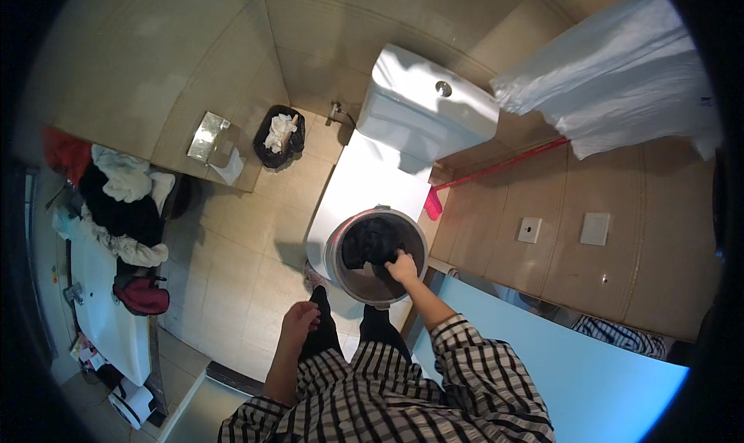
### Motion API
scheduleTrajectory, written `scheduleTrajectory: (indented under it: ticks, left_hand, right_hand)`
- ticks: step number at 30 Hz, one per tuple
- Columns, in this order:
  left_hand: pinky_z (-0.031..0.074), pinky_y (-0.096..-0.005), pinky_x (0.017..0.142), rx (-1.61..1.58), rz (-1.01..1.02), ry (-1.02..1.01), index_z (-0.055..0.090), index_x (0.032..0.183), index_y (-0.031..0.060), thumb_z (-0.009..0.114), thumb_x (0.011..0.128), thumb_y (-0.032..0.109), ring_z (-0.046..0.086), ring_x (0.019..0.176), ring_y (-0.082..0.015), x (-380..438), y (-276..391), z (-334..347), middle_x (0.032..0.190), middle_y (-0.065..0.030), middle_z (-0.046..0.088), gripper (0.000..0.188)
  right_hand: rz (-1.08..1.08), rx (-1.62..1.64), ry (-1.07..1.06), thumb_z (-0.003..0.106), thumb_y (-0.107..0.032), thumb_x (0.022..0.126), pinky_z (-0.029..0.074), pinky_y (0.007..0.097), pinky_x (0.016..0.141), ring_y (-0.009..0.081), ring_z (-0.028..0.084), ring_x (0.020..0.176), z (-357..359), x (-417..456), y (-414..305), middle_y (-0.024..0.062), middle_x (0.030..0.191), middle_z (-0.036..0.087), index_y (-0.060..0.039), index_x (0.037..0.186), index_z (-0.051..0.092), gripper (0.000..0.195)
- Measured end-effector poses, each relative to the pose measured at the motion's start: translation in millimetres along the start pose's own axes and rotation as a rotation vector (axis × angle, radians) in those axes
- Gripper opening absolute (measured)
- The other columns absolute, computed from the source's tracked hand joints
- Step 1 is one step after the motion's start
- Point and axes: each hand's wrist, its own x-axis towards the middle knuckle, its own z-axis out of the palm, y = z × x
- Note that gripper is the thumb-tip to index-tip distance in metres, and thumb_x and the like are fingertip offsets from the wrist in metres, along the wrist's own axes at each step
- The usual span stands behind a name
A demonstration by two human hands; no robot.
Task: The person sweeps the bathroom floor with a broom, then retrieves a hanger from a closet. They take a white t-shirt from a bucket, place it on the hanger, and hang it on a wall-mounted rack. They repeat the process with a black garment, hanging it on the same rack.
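A round grey bucket (381, 283) stands before me at the front of the white closed toilet lid (372, 178). Bunched dark cloth (372, 239) lies inside it, against the far side of the bucket. My right hand (402, 267) reaches over the rim and pinches the near right edge of that cloth. My left hand (301, 321) hangs in the air to the left of the bucket, above my leg. Its fingers are loosely curled and hold nothing.
A black-lined waste bin (266, 152) holds crumpled paper. Clothes (119, 222) and a dark red bag (142, 296) lie by the washbasin (107, 321). A pink brush (432, 204) leans right of the toilet. A light blue door panel (523, 367) stands close on my right.
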Motion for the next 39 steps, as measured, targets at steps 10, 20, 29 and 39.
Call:
scheduleTrajectory:
  ticks: [10, 20, 29, 39]
  left_hand:
    - [0.046, -0.0216, 0.061, 0.257, -0.060, -0.092, 0.060, 0.097, 0.0067, 0.060, 0.086, 0.010, 0.057, 0.070, -0.0074, 17, -12, -30, 0.078, 0.0007, 0.059, 0.011]
    - [0.041, -0.0207, 0.058, 0.277, 0.207, -0.491, 0.059, 0.096, 0.0082, 0.060, 0.086, 0.009, 0.051, 0.068, -0.0062, 84, 45, 65, 0.076, 0.0018, 0.056, 0.010]
    - [0.040, -0.0439, 0.080, 0.219, -0.149, -0.138, 0.053, 0.117, 0.0219, 0.058, 0.083, 0.042, 0.047, 0.071, -0.0142, 84, 29, 147, 0.088, 0.0003, 0.053, 0.040]
    - [0.020, -0.0658, 0.101, -0.008, -0.598, -0.120, 0.039, 0.136, 0.0078, 0.044, 0.078, 0.072, 0.030, 0.129, -0.0394, 81, -19, 150, 0.140, -0.0215, 0.036, 0.087]
  right_hand:
    - [0.045, 0.532, 0.146, 0.071, -0.009, 0.068, 0.042, 0.0297, 0.063, 0.0155, 0.051, 0.064, 48, 52, 14, 0.0013, 0.063, 0.047, -0.0080, 0.073, 0.048, 0.024]
    - [-0.347, 1.131, 0.183, 0.063, 0.005, 0.072, 0.034, 0.0197, 0.063, 0.0045, 0.042, 0.069, -99, -153, -14, -0.0057, 0.073, 0.043, -0.0071, 0.074, 0.047, 0.021]
    - [-0.494, 1.507, 0.099, 0.057, 0.012, 0.069, 0.038, 0.0210, 0.074, 0.0082, 0.048, 0.079, -140, -221, -9, -0.0026, 0.083, 0.048, -0.0068, 0.077, 0.049, 0.022]
    - [-0.570, 1.634, -0.019, 0.059, 0.011, 0.070, 0.038, 0.0219, 0.075, 0.0081, 0.050, 0.083, -153, -226, 5, -0.0025, 0.085, 0.053, -0.0066, 0.080, 0.050, 0.022]
